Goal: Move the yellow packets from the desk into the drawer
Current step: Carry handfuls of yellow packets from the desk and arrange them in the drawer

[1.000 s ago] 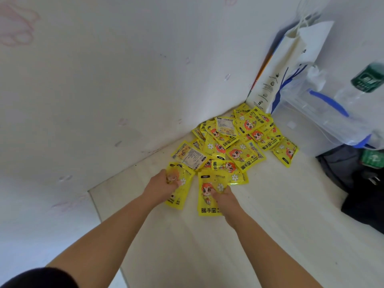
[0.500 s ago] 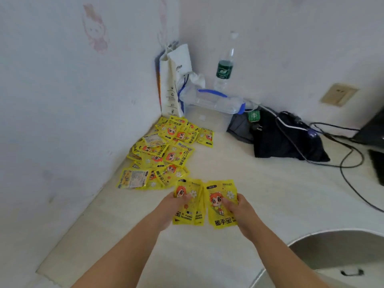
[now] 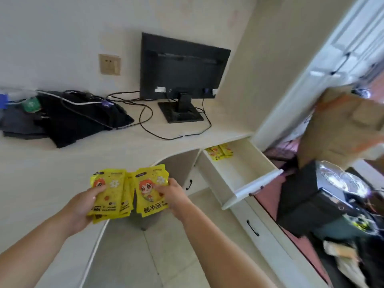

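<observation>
My left hand grips a small stack of yellow packets with a cartoon face and a daisy printed on them. My right hand pinches another yellow packet right beside that stack. Both are held in the air over the front edge of the pale desk, left of the open white drawer. A few yellow packets lie at the back of that drawer. The pile on the desk is out of view.
A black monitor stands on the desk with cables trailing from it. Dark cloth and bags lie at the back left. A closed drawer sits below the open one. A black case and a cardboard box stand right.
Both hands lifted packets off the pile in the desk corner and carried them right. The view swung from the corner to the monitor and the open drawer.
</observation>
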